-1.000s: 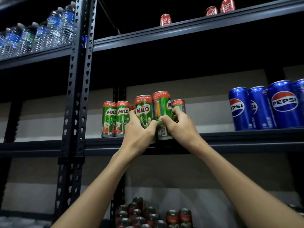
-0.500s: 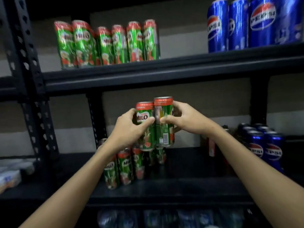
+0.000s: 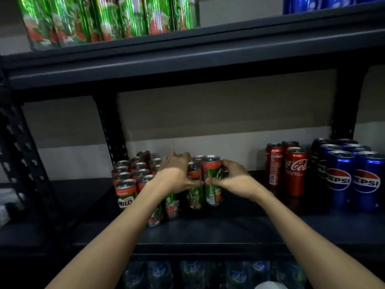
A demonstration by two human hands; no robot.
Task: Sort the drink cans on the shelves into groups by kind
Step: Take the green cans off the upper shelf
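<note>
Below the shelf's front edge I can make out blurred water bottles on the level underneath. On the lower shelf itself, near the middle, my left hand is curled around one Milo can and my right hand around another Milo can; the two cans touch side by side and sit at or just above the shelf surface, I cannot tell which. Just to their left stands the Milo group, packed in rows toward the back. I judge this step to be adding this pair to that group. Next, I would slide both snug against the rows, set them flat, then let go without tipping neighbours. Toward the right end stand Coca-Cola cans and Pepsi cans. Farther up, the upper shelf carries more Milo cans.
</note>
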